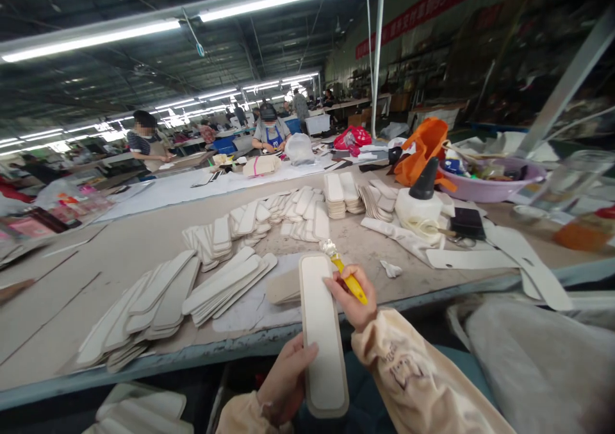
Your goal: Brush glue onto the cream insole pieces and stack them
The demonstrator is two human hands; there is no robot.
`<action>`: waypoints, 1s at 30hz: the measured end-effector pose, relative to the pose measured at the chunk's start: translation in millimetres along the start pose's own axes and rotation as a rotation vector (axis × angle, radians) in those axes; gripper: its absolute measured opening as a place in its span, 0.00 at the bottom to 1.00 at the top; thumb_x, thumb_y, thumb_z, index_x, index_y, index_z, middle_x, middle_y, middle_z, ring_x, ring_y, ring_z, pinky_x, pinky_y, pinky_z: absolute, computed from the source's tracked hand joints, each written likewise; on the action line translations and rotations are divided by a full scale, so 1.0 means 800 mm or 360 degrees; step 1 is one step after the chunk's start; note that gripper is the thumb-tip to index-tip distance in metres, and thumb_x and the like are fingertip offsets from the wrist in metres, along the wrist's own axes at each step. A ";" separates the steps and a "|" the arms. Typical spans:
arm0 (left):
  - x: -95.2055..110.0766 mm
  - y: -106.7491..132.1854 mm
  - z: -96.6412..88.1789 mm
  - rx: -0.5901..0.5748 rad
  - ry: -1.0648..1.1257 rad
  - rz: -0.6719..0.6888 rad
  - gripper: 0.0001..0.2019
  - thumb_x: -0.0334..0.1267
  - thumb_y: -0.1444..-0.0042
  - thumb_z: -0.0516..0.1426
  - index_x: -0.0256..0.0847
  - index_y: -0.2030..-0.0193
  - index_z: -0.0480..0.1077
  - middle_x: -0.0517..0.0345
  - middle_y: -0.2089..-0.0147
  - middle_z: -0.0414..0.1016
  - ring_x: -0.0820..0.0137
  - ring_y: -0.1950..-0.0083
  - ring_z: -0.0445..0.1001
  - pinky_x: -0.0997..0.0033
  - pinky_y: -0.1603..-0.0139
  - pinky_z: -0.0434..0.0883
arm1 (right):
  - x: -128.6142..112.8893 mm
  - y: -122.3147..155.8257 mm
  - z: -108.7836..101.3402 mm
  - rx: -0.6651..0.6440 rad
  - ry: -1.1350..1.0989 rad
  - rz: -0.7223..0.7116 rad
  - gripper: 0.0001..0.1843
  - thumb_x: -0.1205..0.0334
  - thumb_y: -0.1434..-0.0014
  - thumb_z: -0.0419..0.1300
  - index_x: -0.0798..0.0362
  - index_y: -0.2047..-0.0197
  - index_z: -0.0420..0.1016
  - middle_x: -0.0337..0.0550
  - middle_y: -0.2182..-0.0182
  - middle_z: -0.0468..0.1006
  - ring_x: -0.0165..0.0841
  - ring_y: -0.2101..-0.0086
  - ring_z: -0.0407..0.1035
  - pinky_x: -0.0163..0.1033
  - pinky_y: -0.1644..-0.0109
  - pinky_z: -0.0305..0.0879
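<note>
My left hand (287, 377) grips a long rounded beige strip (321, 331) by its lower left edge and holds it upright over the table's front edge. My right hand (354, 293) is closed on a yellow-handled brush (348, 278). Its glue-clotted tip (329, 248) sits beside the strip's top right corner, and my right fingertips touch the strip's right edge. The strip has a pale inner face and a darker border.
Fanned stacks of similar strips (158, 299) and smaller pieces (269, 219) cover the worktable (96, 254). A white glue bottle with a black nozzle (420, 200) and a purple basin (490, 181) stand at right. Two people sit working at the far side.
</note>
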State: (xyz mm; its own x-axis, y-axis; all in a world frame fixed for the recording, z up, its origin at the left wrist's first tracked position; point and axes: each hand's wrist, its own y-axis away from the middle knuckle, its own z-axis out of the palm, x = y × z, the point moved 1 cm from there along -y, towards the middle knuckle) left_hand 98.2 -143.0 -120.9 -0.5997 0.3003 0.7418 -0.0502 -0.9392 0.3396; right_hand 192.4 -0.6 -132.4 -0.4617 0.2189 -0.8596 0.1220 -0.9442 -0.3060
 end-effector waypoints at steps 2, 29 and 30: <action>0.001 -0.004 0.000 0.0141 0.0012 0.0060 0.16 0.43 0.48 0.63 0.35 0.55 0.75 0.50 0.68 0.78 0.67 0.67 0.75 0.69 0.64 0.69 | -0.004 0.005 0.004 -0.0047 0.0025 0.0000 0.19 0.56 0.51 0.70 0.48 0.66 0.62 0.34 0.71 0.73 0.28 0.75 0.66 0.32 0.73 0.63; -0.005 -0.008 -0.008 0.0365 -0.0002 0.0199 0.17 0.44 0.54 0.66 0.35 0.60 0.77 0.54 0.73 0.77 0.71 0.74 0.70 0.71 0.70 0.65 | 0.000 0.015 0.008 -0.0223 0.0305 0.0004 0.18 0.54 0.49 0.69 0.48 0.67 0.62 0.31 0.78 0.66 0.27 0.80 0.59 0.32 0.78 0.58; -0.005 -0.007 -0.008 0.0367 0.0006 0.0216 0.17 0.44 0.54 0.66 0.35 0.60 0.77 0.54 0.73 0.77 0.70 0.74 0.70 0.71 0.70 0.65 | -0.001 0.015 0.007 -0.0221 0.0311 -0.0004 0.17 0.53 0.49 0.68 0.48 0.67 0.63 0.31 0.77 0.67 0.27 0.79 0.60 0.33 0.77 0.59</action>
State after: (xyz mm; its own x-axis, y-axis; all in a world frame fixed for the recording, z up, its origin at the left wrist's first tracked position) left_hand 95.8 -139.9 -129.6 -0.5915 0.1734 0.7875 0.2139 -0.9079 0.3605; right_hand 189.1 -13.6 -133.3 -0.2848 0.2774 -0.9176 0.2471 -0.9036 -0.3499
